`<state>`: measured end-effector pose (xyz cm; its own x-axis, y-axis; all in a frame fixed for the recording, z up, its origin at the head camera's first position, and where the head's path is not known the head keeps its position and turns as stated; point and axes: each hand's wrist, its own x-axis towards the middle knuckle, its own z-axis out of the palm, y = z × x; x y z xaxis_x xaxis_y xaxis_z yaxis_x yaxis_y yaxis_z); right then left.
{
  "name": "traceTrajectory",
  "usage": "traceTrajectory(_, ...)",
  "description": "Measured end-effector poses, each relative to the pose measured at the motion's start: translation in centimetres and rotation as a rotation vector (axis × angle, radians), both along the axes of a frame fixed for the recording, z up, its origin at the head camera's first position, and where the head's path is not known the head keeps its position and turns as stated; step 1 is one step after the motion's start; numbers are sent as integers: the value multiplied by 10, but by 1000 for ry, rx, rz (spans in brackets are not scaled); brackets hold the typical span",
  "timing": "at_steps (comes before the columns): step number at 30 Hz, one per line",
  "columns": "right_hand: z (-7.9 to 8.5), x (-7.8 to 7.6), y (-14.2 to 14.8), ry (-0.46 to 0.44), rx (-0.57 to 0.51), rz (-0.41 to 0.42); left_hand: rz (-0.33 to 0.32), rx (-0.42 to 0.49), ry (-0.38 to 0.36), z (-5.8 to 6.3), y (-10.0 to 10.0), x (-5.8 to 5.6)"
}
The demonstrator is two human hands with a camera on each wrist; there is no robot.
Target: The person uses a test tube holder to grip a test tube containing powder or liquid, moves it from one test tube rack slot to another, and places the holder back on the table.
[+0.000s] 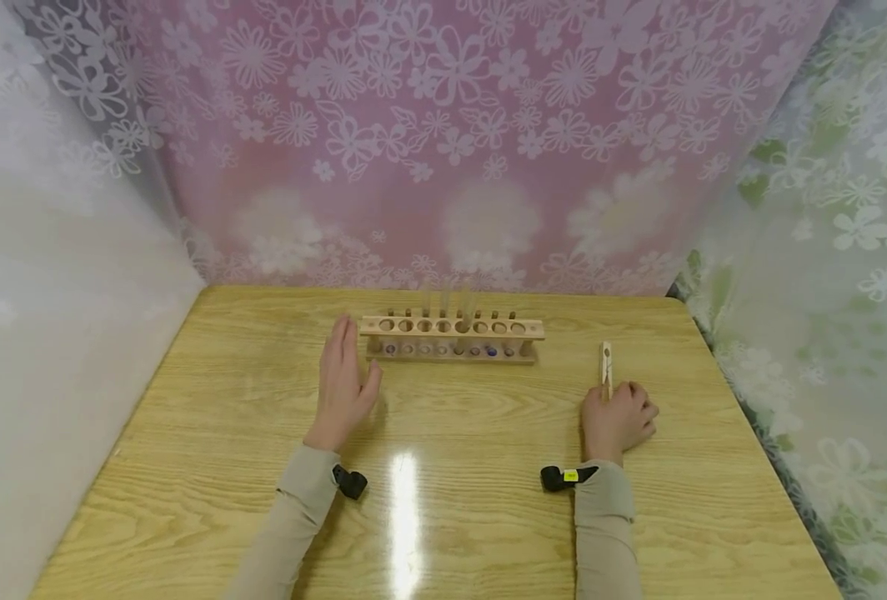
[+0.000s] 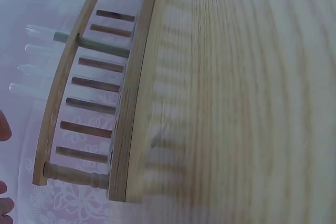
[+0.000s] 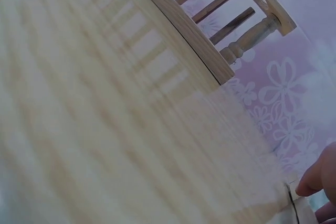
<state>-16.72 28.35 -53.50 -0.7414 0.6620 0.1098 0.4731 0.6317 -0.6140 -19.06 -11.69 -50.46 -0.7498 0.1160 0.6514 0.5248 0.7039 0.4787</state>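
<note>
Tbl (image 1: 473,467): rack (image 1: 449,335) nr far edge, LH (image 1: 344,385) beside; RH (image 1: 618,419) grips clamp (image 1: 606,365) well apart.

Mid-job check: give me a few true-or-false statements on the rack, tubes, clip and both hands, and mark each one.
1. The right hand holds the clip. True.
2. The left hand is gripping a tube. False: the left hand holds nothing and is near the left end of the rack.
3. The rack stands upright on the table. True.
4. The tubes all lie loose on the table. False: tubes stand in the rack, sticking up above its top bar.
5. In the head view, the clip is left of the rack. False: it is to the right.
</note>
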Motion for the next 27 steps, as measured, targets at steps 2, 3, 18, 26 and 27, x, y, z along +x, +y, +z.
traceTrajectory(2,3,-2,0,-8,9,14,-6,-51,-1,1,-1,-3)
traceTrajectory(3,4,-3,0,-11,10,20,-10,-70,0,1,-1,-5)
traceTrajectory(18,6,-24,8,-81,15,34,-17,-217,-149,-18,1,-13)
traceTrajectory(26,3,-25,9,-41,8,36,-17,-229,-96,-20,0,-21)
traceTrajectory(27,3,-26,9,-44,12,41,-16,-229,-94,-20,-1,-22)
